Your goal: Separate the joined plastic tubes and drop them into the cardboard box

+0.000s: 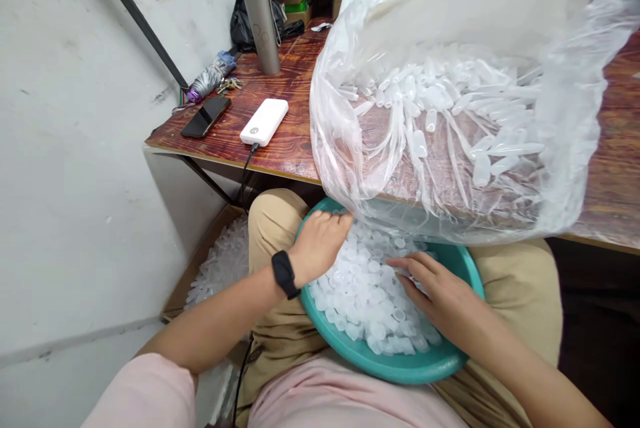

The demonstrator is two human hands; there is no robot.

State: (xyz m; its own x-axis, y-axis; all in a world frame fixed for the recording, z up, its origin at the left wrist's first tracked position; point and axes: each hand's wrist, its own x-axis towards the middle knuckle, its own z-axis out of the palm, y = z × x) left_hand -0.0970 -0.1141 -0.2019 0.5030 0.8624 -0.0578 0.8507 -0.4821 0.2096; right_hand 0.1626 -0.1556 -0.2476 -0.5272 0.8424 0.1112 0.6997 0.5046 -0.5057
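Note:
My left hand (321,246), with a black band on the wrist, hangs over the left side of a teal basin (395,373). Its fingers are curled in beside the lower edge of a clear plastic bag (336,138); what they hold, if anything, is hidden. Over the right side of the basin is my right hand (425,279), its fingers stretched forward and the thumb apart, just above the pieces. Many small translucent white plastic caps (367,295) fill the basin, which rests on my lap. Inside the bag lie longer translucent white plastic pieces (431,91), loosely scattered.
The bag spreads across a wood-grain table (295,148). Left of it are a white power bank (265,121) with a cable, a black phone (206,117), keys (229,85), a folded umbrella (213,76) and a steel flask (260,15). A cardboard box (183,291) of white pieces sits below.

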